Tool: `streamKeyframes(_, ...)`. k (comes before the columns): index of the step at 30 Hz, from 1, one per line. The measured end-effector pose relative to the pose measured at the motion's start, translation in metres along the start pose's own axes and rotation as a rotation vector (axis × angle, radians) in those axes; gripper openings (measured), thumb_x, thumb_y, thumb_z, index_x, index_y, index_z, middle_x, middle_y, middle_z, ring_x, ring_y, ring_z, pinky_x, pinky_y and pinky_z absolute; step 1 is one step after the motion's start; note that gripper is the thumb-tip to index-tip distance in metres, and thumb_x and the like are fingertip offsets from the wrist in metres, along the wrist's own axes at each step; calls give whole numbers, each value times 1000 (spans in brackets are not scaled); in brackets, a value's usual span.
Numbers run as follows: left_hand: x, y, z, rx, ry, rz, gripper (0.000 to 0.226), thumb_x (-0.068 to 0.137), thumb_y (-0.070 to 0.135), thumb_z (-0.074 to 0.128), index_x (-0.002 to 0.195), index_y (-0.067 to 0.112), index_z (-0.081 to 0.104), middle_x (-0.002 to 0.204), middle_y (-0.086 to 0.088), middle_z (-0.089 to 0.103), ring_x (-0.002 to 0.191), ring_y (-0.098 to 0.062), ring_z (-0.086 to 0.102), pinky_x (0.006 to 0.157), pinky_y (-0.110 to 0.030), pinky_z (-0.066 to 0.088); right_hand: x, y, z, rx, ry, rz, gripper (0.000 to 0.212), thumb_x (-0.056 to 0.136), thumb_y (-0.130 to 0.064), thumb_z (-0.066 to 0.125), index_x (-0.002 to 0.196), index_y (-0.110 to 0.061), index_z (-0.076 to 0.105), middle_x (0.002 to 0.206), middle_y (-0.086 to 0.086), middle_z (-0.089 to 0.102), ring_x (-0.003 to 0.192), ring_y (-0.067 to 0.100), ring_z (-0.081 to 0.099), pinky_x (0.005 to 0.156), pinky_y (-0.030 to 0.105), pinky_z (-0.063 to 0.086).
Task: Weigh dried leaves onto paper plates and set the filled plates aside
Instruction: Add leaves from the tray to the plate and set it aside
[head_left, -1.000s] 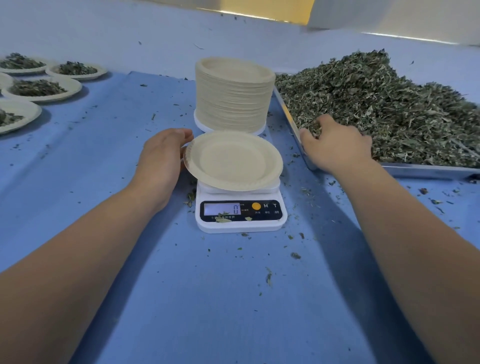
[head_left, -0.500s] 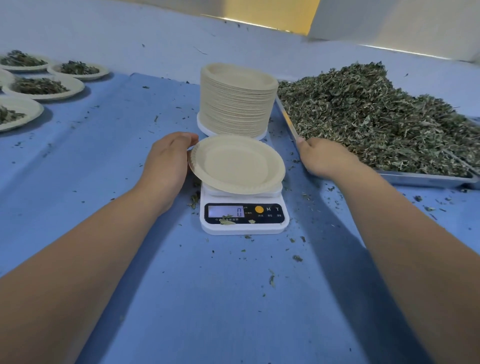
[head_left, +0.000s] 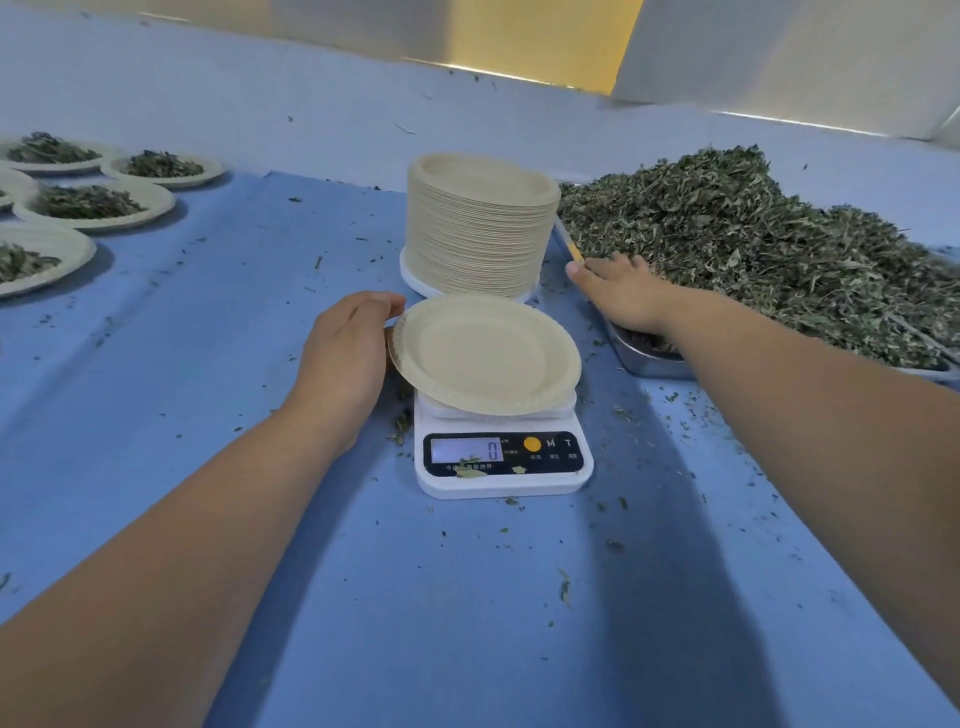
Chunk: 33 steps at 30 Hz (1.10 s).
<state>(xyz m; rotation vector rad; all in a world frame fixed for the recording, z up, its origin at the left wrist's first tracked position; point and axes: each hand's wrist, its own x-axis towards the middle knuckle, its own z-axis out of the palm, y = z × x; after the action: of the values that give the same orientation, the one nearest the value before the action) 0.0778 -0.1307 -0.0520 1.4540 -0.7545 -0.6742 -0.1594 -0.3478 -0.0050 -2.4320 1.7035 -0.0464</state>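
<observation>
Blue cloth covers the table, and leaf crumbs are scattered over it. At its middle an empty paper plate is seen on the platform of a white kitchen scale, sitting off-centre so that its left rim overhangs. A zero is shown on the display, and a few leaf bits lie on the scale's face.

The left hand is placed against the plate's left rim, its fingers held together and gently curved along the edge. The thumb is hidden, so whether the rim is pinched cannot be told.

The right hand is laid palm down on the near left edge of the dried leaves, with fingers stretched out and slightly apart, their tips among the leaves and nothing gripped. The leaves are heaped high in a metal tray at the right.

Just beyond the scale a tall stack of paper plates is stood, close beside the tray's left edge. At the far left, well apart from the scale, several filled plates are set out side by side.
</observation>
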Motion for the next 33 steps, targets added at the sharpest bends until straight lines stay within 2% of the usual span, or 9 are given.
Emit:
streamKeyframes(7, -2, 1, 1, 20, -41, 34, 36, 85, 34, 43, 88, 39, 79, 98, 14, 76, 103, -18, 70, 100, -51, 54, -4, -3, 1, 267, -222, 167, 117, 71, -99, 15, 160, -25, 21, 168, 4, 16, 153, 29, 18, 121, 56, 17)
streamKeyframes(11, -2, 1, 1, 25, -45, 31, 36, 86, 32, 44, 86, 37, 79, 97, 12, 76, 102, -19, 70, 100, -54, 54, -20, -8, -17, 35, -205, 80, 122, 70, -97, 2, 156, -17, 36, 160, 13, 34, 145, 32, 35, 119, 53, 22)
streamKeyframes(15, -2, 2, 0, 4, -44, 16, 34, 86, 31, 45, 86, 37, 79, 96, 15, 76, 101, -14, 70, 99, -54, 55, -39, 9, -28, 12, -92, -19, 100, 80, -92, 4, 95, -15, 67, 101, 11, 64, 93, 26, 62, 95, 37, 43)
streamKeyframes(18, -1, 0, -1, -48, -23, 25, 30, 88, 34, 48, 85, 38, 78, 97, 20, 75, 94, 7, 67, 101, -43, 55, -45, 26, -25, 6, 176, 5, 102, 90, -83, 9, 131, -4, 60, 133, 21, 61, 120, 39, 57, 99, 45, 43)
streamKeyframes(21, 0, -1, -1, -83, -6, 20, 27, 95, 33, 48, 97, 36, 74, 111, 20, 71, 96, 12, 65, 104, -40, 54, -56, 30, -19, 68, -61, 126, 94, 88, -86, 10, 155, -25, 35, 161, 8, 34, 146, 33, 35, 115, 47, 32)
streamKeyframes(23, 1, -1, 0, -81, -4, 19, 26, 96, 31, 49, 97, 37, 74, 110, 23, 70, 94, 15, 64, 104, -40, 54, -58, 26, -13, 272, -225, 169, 88, 93, -79, 16, 153, -18, 36, 159, 12, 35, 139, 29, 40, 112, 31, 36)
streamKeyframes(25, 0, -2, 0, -84, 0, 15, 26, 96, 30, 49, 95, 38, 74, 107, 24, 70, 90, 16, 65, 102, -39, 55, -56, 19, -10, 311, -214, 138, 93, 94, -78, 15, 151, -10, 39, 155, 17, 37, 136, 33, 43, 110, 33, 39)
streamKeyframes(29, 0, -3, -1, -77, 12, 18, 26, 95, 31, 49, 96, 37, 74, 114, 15, 71, 107, -2, 67, 101, -38, 55, -52, 4, -5, 144, -126, 71, 92, 94, -78, 12, 152, -11, 39, 158, 14, 37, 143, 36, 38, 113, 47, 29)
streamKeyframes(33, 0, -1, 0, -105, 17, 17, 26, 96, 26, 49, 96, 35, 72, 119, 8, 71, 110, -13, 68, 86, -30, 56, -58, 0, 9, -96, 0, 0, 78, 98, -72, 17, 130, -12, 57, 129, 15, 60, 108, 33, 57, 87, 41, 44)
